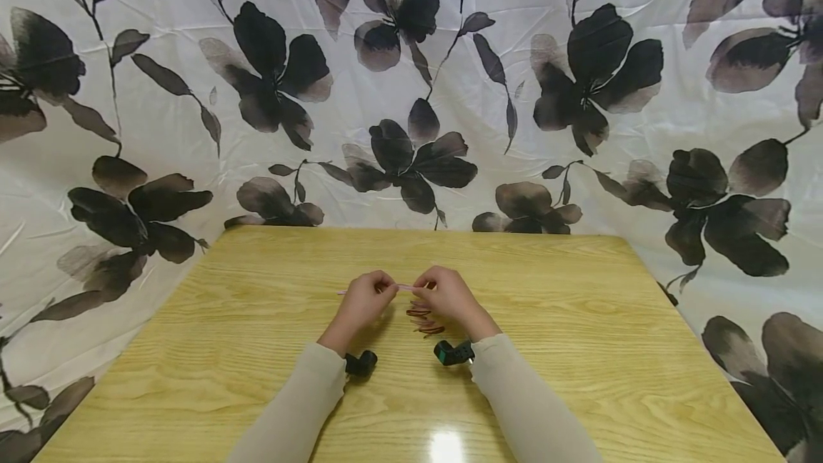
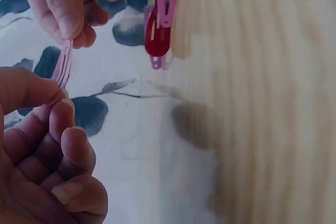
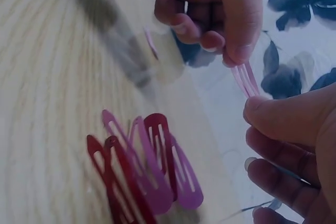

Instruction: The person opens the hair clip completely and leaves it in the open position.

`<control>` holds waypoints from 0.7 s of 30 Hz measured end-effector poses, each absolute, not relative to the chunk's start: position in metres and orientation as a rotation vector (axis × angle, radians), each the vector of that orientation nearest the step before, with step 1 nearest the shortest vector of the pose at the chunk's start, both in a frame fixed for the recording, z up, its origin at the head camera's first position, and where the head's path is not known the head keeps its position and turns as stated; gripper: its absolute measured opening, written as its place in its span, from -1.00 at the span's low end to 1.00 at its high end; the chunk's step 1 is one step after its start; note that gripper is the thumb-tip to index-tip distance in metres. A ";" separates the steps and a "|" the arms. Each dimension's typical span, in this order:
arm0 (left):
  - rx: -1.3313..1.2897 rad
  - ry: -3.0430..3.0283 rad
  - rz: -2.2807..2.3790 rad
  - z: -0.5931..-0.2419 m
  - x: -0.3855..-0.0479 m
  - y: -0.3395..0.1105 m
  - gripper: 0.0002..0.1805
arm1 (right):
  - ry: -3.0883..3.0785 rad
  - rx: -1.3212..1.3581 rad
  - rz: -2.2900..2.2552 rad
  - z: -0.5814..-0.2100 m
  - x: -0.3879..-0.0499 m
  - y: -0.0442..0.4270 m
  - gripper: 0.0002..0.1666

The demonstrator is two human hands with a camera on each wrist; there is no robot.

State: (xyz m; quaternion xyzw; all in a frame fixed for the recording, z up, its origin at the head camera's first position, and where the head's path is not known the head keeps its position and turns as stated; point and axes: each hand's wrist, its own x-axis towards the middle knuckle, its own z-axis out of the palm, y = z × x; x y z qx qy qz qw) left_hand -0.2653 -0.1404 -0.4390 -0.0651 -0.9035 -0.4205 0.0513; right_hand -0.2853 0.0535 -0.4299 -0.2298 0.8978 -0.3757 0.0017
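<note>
A light pink snap hair clip (image 1: 405, 287) is stretched between my two hands above the table. My left hand (image 1: 368, 300) pinches one end of it between thumb and index finger. At the other end, my right hand (image 1: 450, 297) pinches it the same way. The right wrist view shows the slots of this pink clip (image 3: 245, 81) between the fingertips; its ends are covered. Below and beside my right hand lies a pile of red and pink snap hair clips (image 3: 152, 166), overlapping each other. A separate pink hair clip (image 3: 151, 44) lies beyond my left hand.
The wood-grain table (image 1: 546, 291) extends around both hands. A floral cloth (image 1: 411, 91) hangs behind its far edge and along the sides. Each wrist carries a black camera, the left wrist camera (image 1: 362, 364) and the right wrist camera (image 1: 453, 353), low over the table.
</note>
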 end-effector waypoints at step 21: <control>-0.262 -2.735 -1.459 -0.442 -0.258 -0.132 -0.75 | 2.760 -0.709 -1.340 -0.440 -0.283 0.069 -0.79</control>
